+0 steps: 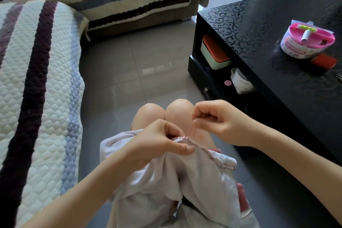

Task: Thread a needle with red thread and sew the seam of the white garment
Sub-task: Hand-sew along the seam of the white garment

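seam [199, 145] of white garment [166, 181] in left hand [157, 142], red thread [191, 130] from it up to right hand [216, 122]

The needle cannot be made out inside the curled fingers of the right hand [216, 122], where the red thread [190, 132] disappears, the white garment [157, 181] runs off the bottom edge, and the label on the sewing kit [307, 42] near the right edge of the tabletop [268, 24] is unreadably blurred.

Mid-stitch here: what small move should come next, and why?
Probably the right hand should pull up and away to draw the thread snug. The thread runs from the seam up to its pinch, a faint loop beside it looks slack, and the left hand pinches the garment at the seam, bracing it.
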